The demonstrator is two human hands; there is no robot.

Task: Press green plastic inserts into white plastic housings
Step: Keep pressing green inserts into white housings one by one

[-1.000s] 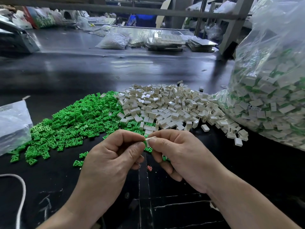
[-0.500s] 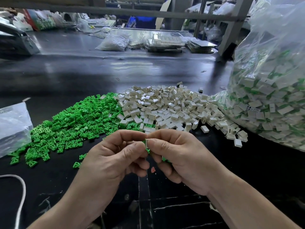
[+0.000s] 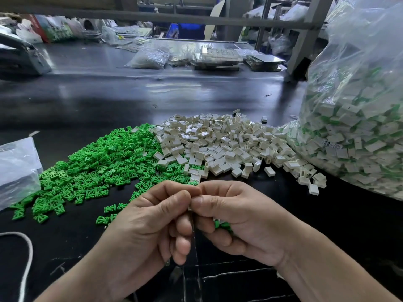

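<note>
Fingers (image 3: 182, 198) around mostly hidden white housing (image 3: 190, 208)

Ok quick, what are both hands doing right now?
Left hand: closed grip, pinching a white housing, mostly hidden.
Right hand: closed, pinching the same housing, green inserts tucked in its palm.

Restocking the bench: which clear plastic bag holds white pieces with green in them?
The large bag at the right edge, packed with white-and-green pieces; the left bag lies flatter, its contents unclear.
</note>
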